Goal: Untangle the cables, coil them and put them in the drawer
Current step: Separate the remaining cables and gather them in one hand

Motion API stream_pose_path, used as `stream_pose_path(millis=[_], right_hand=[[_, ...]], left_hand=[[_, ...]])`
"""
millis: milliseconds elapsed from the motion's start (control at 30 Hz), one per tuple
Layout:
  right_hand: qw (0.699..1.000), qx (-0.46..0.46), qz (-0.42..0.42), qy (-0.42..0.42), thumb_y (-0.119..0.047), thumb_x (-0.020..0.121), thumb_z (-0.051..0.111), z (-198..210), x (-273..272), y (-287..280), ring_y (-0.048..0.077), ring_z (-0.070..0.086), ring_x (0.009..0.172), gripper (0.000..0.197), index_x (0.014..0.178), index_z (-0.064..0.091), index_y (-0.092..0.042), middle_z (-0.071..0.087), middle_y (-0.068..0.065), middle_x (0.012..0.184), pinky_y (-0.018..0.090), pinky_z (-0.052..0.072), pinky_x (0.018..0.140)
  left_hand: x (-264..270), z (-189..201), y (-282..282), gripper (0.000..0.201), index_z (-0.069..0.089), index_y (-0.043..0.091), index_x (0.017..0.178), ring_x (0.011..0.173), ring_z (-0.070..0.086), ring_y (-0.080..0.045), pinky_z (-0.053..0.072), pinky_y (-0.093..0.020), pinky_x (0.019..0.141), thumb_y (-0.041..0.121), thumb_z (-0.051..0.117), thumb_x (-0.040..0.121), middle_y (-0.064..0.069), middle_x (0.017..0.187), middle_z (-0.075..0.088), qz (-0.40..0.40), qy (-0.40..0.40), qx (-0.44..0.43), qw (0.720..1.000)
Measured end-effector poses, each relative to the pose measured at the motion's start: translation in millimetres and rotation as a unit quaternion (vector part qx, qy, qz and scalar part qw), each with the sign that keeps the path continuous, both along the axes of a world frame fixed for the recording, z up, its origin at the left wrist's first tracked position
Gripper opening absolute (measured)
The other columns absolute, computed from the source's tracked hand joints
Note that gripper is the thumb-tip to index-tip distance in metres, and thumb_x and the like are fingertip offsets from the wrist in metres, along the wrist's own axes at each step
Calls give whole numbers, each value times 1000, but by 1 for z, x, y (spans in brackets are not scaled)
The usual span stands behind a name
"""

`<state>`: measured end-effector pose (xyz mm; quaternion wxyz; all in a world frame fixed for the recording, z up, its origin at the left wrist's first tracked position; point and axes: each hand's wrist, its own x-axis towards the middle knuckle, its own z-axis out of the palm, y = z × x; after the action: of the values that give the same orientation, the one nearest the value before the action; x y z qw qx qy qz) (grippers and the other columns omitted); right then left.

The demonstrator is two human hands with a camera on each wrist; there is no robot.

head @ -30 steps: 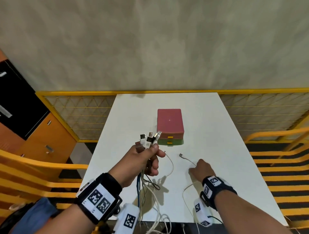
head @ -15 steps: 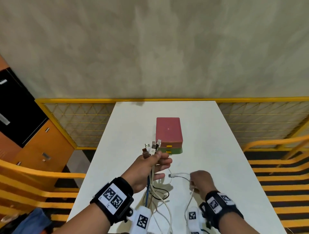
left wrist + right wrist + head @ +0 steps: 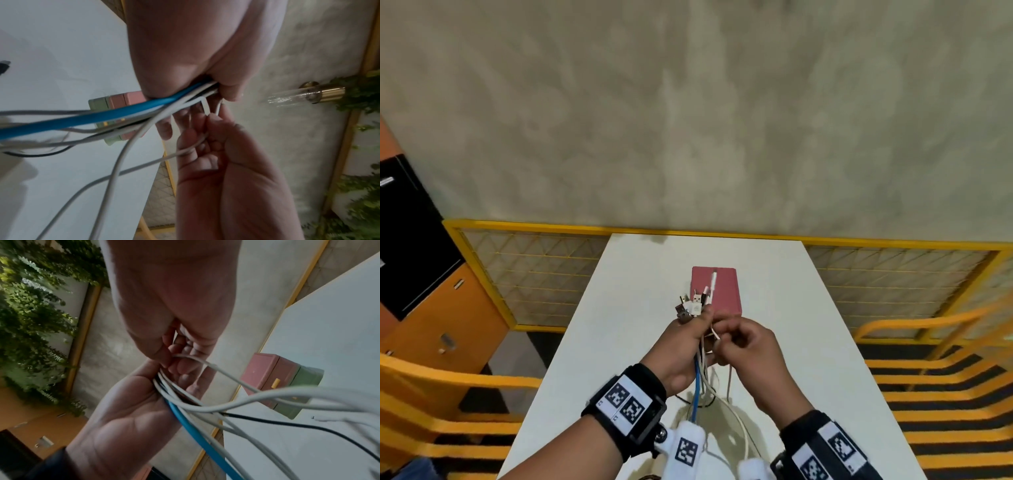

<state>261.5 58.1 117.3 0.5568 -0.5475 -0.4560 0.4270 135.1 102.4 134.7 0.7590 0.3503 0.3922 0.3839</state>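
Our left hand (image 3: 681,346) grips the bundle of cables (image 3: 115,116) above the white table (image 3: 784,342), plugs (image 3: 693,305) fanning upward. Our right hand (image 3: 750,349), touching the left, pinches one white cable (image 3: 207,364) beside the bundle. The pink-and-green drawer box (image 3: 722,291) sits closed just beyond

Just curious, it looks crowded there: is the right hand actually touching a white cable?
Touching. In the right wrist view the right hand has its fingertips pinching a thin white cable, beside the bundle held by the left hand.
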Motion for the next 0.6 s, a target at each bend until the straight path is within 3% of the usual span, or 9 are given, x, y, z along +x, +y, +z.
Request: stream_pose_path(millis=[67, 167, 300, 433, 533, 600], right_hand=[[999, -6, 23, -27, 8, 80, 61, 5, -1, -4, 17, 69, 73, 24, 87, 73, -11, 71, 15, 94, 33, 55, 66], [997, 2, 61, -39, 6, 78, 62, 11, -8, -11, 15, 61, 68, 24, 88, 75, -12, 67, 24, 87, 30, 53, 66], [997, 10, 56, -51, 8, 79, 59, 15, -10, -15, 12, 57, 65, 25, 88, 74, -11, 65, 18, 79, 30, 51, 65], [995, 8, 48, -92, 5, 80, 59, 9, -3, -17, 9, 55, 65, 29, 81, 71, -22, 68, -1, 79, 29, 46, 66], [994, 5, 37, -106, 1, 81, 59, 4, 4, -17, 12, 57, 71, 27, 80, 68, -24, 72, 4, 90, 31, 47, 69], [995, -18, -5, -95, -1, 83, 62, 3, 10, -19, 14, 54, 67, 18, 80, 66, -18, 66, 3, 79, 32, 44, 65]], left_hand=[[-6, 4, 1, 39, 66, -1, 115, 78, 73, -22, 58, -35, 67, 31, 48, 102, -12, 96, 76, 17, -25, 1, 1000], [-16, 12, 2, 36, 64, -2, 111, 80, 75, -25, 54, -38, 73, 29, 49, 101, -15, 98, 76, 24, -60, -2, 998], [-23, 21, -1, 27, 63, 7, 91, 79, 76, -26, 53, -38, 74, 28, 50, 101, -16, 95, 76, 4, -68, -5, 998], [-20, 19, -4, 29, 62, 7, 84, 83, 75, -29, 56, -47, 88, 27, 50, 101, -17, 91, 75, 34, -96, -11, 995], [-12, 15, -7, 29, 65, 6, 80, 83, 72, -30, 53, -54, 96, 27, 56, 98, -14, 80, 70, 70, -103, -1, 992], [-7, 13, -8, 29, 66, 6, 81, 77, 69, -26, 54, -52, 93, 27, 56, 98, -11, 74, 67, 85, -89, 14, 992]])
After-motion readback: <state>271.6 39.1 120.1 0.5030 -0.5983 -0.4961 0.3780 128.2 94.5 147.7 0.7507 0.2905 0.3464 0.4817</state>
